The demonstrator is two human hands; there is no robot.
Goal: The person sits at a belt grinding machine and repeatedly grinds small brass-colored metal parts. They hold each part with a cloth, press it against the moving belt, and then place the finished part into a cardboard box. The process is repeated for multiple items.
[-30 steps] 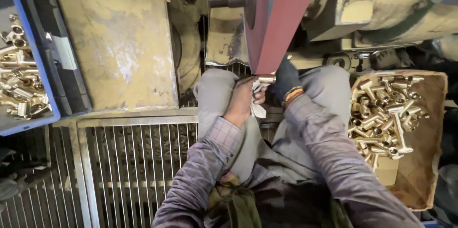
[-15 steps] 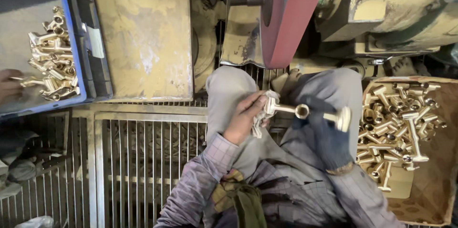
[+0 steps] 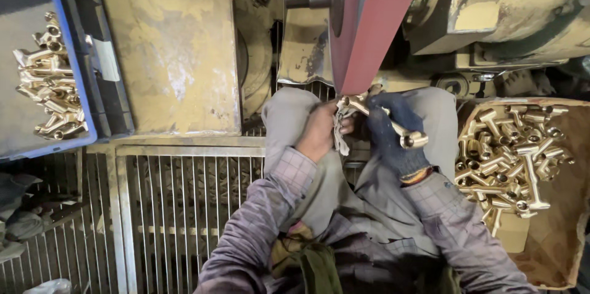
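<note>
Upper left of the frame: blue plastic crate [image 3: 69,72] with a heap of shiny brass fittings [image 3: 48,88]. On the dark crate side just right of it, a pale rectangular label strip [image 3: 108,60], tilted, print too small to tell. Right of that, worn yellow metal machine cover [image 3: 166,48]; below it, grey metal floor grate [image 3: 178,208].

Centre, over the grey-trousered lap: bare left hand [image 3: 319,133] curled tight around a pale crumpled rag [image 3: 340,134], pinching through it the near end of a long T-shaped brass fitting [image 3: 382,115]. Half a second ago held low over the knees, clear of the machine; now lifted to the lower edge of the red-brown abrasive belt [image 3: 378,23], tip apparently touching it. Reads as the piece brought back to the belt for grinding.

Right hand in a dark blue glove [image 3: 393,140], a moment ago stretched out toward the right, now pulled in and clasped firmly round the fitting's stem, open round end poking out past the fingers.

Right edge: open brown cardboard box [image 3: 574,220] with a pile of duller brass fittings [image 3: 510,158]. No label or sign visible on the box.
</note>
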